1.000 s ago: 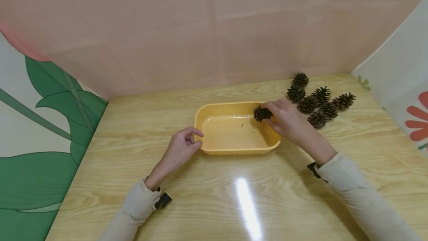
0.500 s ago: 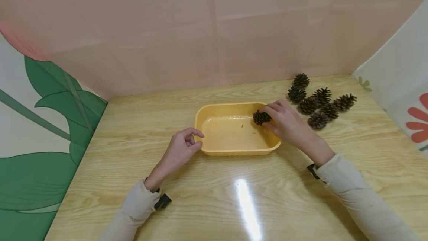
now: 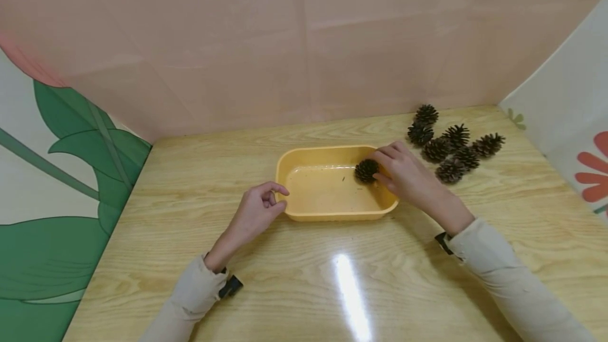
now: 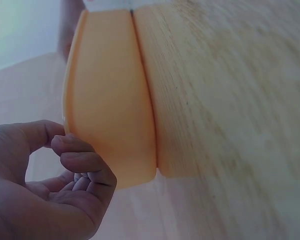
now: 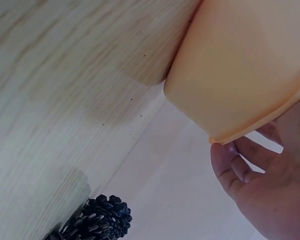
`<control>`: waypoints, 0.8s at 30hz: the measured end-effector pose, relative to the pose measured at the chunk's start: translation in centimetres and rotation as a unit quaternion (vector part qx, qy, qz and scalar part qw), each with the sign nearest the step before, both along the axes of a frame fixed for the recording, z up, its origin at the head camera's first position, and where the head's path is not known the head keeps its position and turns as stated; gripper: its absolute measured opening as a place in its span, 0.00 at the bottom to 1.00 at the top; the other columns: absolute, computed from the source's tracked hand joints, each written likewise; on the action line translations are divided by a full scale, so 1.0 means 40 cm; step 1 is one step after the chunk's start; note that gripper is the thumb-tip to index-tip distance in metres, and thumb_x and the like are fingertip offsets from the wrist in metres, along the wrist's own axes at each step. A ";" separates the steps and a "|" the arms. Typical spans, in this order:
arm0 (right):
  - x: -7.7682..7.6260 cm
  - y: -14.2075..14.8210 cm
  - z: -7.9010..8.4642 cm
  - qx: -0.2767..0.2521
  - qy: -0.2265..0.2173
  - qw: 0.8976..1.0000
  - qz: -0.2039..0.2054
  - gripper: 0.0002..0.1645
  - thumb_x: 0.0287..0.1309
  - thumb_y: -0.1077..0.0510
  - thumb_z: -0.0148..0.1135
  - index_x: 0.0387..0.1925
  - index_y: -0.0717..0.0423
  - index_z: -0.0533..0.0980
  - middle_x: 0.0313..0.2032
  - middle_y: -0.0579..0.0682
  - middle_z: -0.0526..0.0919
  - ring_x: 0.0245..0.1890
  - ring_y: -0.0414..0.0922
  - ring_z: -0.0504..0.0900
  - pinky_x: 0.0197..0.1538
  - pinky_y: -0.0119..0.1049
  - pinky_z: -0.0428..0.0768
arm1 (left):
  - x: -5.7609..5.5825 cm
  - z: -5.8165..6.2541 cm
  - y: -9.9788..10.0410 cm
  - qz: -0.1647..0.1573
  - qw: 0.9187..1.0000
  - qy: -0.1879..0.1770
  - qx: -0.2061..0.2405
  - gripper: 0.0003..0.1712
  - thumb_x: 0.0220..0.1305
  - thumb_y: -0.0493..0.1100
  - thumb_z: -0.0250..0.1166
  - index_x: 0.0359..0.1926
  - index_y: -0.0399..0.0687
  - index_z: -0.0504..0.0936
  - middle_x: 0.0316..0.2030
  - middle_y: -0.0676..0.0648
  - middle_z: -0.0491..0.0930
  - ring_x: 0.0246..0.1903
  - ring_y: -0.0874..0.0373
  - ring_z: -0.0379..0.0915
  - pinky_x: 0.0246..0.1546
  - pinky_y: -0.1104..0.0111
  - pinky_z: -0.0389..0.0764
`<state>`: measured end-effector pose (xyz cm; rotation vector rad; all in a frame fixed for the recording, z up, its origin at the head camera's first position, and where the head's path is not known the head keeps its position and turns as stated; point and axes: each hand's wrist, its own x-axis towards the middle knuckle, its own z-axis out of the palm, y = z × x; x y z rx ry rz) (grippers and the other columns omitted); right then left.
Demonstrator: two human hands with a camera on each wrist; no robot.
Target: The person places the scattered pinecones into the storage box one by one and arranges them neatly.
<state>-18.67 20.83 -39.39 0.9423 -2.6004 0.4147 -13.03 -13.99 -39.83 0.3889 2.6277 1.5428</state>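
Observation:
A yellow plastic basin (image 3: 328, 214) stands on the wooden table. At its left end is my left hand (image 3: 256, 210), index finger bent over the rim and thumb by the front corner, pinching the edge. The left wrist view shows this hand (image 4: 55, 185) against the basin's outer wall (image 4: 107, 75). My right hand (image 3: 406, 173) reaches over the right rim and holds a dark brown pine cone (image 3: 366, 171) by its right side with thumb and index finger, low inside the basin. In the right wrist view the basin wall (image 5: 230, 60) hides the held cone and some fingertips.
Several pine cones (image 3: 456, 152) lie in a cluster on the table right of the basin; one cone (image 5: 102, 220) shows at the right wrist view's bottom. Small dark bits lie on the basin floor. A pink wall (image 3: 304, 57) rises behind the table (image 3: 214, 157).
The pine cone has moved slightly left and down in the basin and turned, its round end now facing up more. The right fingers cover less of it. The left hand stays at the rim.

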 end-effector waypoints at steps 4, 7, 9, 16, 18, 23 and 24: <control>0.002 0.002 0.007 0.001 -0.005 1.000 0.004 0.26 0.48 0.67 0.75 0.51 0.66 0.78 0.45 0.61 0.83 0.45 0.56 0.75 0.48 0.50 0.77 | -0.001 -0.002 0.000 -0.001 1.000 0.003 -0.001 0.10 0.61 0.33 0.65 0.45 0.38 0.84 0.20 0.48 0.73 0.17 0.62 0.63 0.18 0.73 0.65; 0.005 0.005 0.019 -0.002 -0.007 1.000 0.012 0.24 0.50 0.67 0.74 0.51 0.65 0.78 0.44 0.61 0.83 0.45 0.56 0.76 0.47 0.50 0.77 | -0.001 -0.003 0.000 0.001 1.000 0.000 -0.002 0.10 0.61 0.33 0.65 0.44 0.38 0.84 0.20 0.48 0.73 0.17 0.62 0.62 0.18 0.73 0.65; 0.008 0.008 0.029 -0.009 -0.011 1.000 0.018 0.23 0.51 0.68 0.73 0.51 0.65 0.78 0.44 0.60 0.83 0.44 0.56 0.76 0.46 0.50 0.77 | 0.000 -0.001 0.000 0.002 1.000 -0.003 -0.001 0.10 0.61 0.33 0.65 0.44 0.38 0.84 0.20 0.48 0.72 0.16 0.63 0.62 0.18 0.73 0.64; 0.019 0.019 0.057 -0.027 0.002 1.000 0.005 0.22 0.51 0.69 0.73 0.50 0.64 0.79 0.47 0.60 0.83 0.47 0.57 0.76 0.47 0.51 0.78 | 0.003 -0.001 -0.002 0.000 1.000 -0.002 0.001 0.10 0.61 0.32 0.65 0.45 0.39 0.84 0.20 0.48 0.72 0.16 0.63 0.61 0.18 0.73 0.64; 0.017 0.021 0.064 -0.026 0.010 1.000 0.003 0.22 0.51 0.69 0.73 0.50 0.65 0.79 0.47 0.61 0.83 0.47 0.58 0.77 0.48 0.51 0.78 | 0.002 -0.002 -0.002 0.002 1.000 0.000 0.003 0.10 0.61 0.33 0.65 0.45 0.38 0.84 0.19 0.49 0.72 0.16 0.62 0.62 0.18 0.73 0.64; 0.019 0.032 0.077 -0.027 0.022 0.999 -0.008 0.23 0.50 0.69 0.73 0.50 0.66 0.78 0.48 0.63 0.82 0.47 0.58 0.77 0.48 0.52 0.77 | 0.000 -0.006 -0.002 0.000 1.000 0.001 0.005 0.11 0.62 0.34 0.64 0.45 0.38 0.84 0.19 0.48 0.73 0.17 0.61 0.63 0.19 0.73 0.65; 0.020 0.035 0.079 -0.025 0.023 0.999 -0.012 0.23 0.50 0.69 0.73 0.50 0.66 0.78 0.48 0.63 0.82 0.47 0.59 0.77 0.48 0.52 0.77 | 0.000 -0.005 -0.002 -0.002 1.000 0.001 0.004 0.11 0.62 0.34 0.64 0.45 0.38 0.84 0.19 0.48 0.73 0.17 0.60 0.63 0.19 0.73 0.65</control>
